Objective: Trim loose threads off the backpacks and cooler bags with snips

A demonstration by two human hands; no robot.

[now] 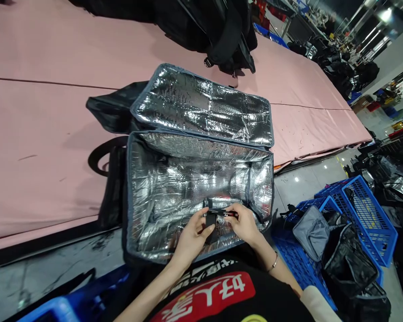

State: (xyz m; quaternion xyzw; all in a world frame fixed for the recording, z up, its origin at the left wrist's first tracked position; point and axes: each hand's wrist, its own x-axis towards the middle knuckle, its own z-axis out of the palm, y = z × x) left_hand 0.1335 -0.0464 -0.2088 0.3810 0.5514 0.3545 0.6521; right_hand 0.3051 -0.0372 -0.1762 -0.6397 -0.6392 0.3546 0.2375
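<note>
An insulated cooler bag (201, 174) with a silver foil lining lies open in front of me, its foil-lined lid (204, 107) folded back on the table. Over its near side, my left hand (195, 230) pinches a short black strap (211, 220) between thumb and fingers. My right hand (243, 223) is closed around a slim dark tool (226, 213), whose exact kind I cannot make out. The tool's tip reaches across to the top of the strap, close to my left fingers.
Pink sheeting covers the long table (36, 112). More black bags (201, 27) lie at its far side. Blue crates (366, 214) with black bags stand on the floor to the right. Part of another blue crate (57, 308) shows at lower left.
</note>
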